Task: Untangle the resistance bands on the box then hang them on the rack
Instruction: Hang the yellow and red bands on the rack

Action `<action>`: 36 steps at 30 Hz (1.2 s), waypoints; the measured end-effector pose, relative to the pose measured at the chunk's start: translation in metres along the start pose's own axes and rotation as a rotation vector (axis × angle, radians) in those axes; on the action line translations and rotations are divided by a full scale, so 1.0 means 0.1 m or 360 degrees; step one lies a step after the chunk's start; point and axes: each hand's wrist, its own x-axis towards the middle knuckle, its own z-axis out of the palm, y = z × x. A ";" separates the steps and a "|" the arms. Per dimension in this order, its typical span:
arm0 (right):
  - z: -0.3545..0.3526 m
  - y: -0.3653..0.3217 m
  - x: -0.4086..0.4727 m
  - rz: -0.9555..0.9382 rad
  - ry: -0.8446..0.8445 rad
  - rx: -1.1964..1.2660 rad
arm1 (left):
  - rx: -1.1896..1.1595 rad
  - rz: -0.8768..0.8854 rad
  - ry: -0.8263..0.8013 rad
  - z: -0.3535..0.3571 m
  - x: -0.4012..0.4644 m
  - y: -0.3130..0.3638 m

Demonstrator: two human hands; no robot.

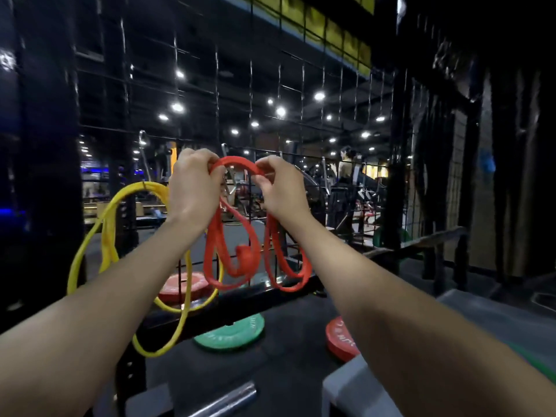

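A red resistance band (240, 260) is held up in front of a black wire-grid rack (279, 85). My left hand (192, 185) grips its top on the left side, and my right hand (279, 188) pinches it just to the right. A short arc of red band spans between the two hands, right by a metal hook (230, 182) on the rack. The rest of the red band dangles below in several twisted loops with a knot-like lump in the middle. A yellow resistance band (105, 233) hangs on the rack at the left, its loops reaching down behind my left forearm.
Below lie weight plates: a green one (230, 331), a red one (341, 338) at right, another red one (186, 285) behind the rack's bar. A metal bar end (231, 398) and a grey box corner (349, 386) sit at the bottom. A person stands beyond the grid.
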 end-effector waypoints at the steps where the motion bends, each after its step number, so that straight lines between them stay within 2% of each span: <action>1: 0.05 -0.01 0.04 0.0004 -0.0012 0.0002 | 0.0019 -0.0032 0.0001 0.01 0.04 -0.02; 9: 0.32 0.12 0.31 0.0142 -0.0159 -0.0021 | 0.0146 -0.0142 -0.0101 0.14 0.17 -0.17; 13: 0.36 0.26 0.34 0.0138 -0.0103 -0.0016 | 0.0174 -0.0079 -0.0134 0.20 0.13 -0.21; 20: 0.40 0.34 0.22 0.0140 -0.0128 0.0075 | 0.0039 -0.0107 -0.0138 0.23 -0.02 -0.32; 25: 0.34 0.39 0.03 0.0327 -0.0380 0.0131 | 0.0016 -0.0230 -0.0263 0.26 -0.18 -0.36; 27: 0.35 0.42 -0.03 0.0386 -0.0397 0.0100 | 0.0032 -0.0244 -0.0321 0.25 -0.25 -0.35; 36: 0.44 0.43 -0.12 0.0458 -0.0338 0.0096 | 0.0315 0.0018 -0.0334 0.19 -0.36 -0.28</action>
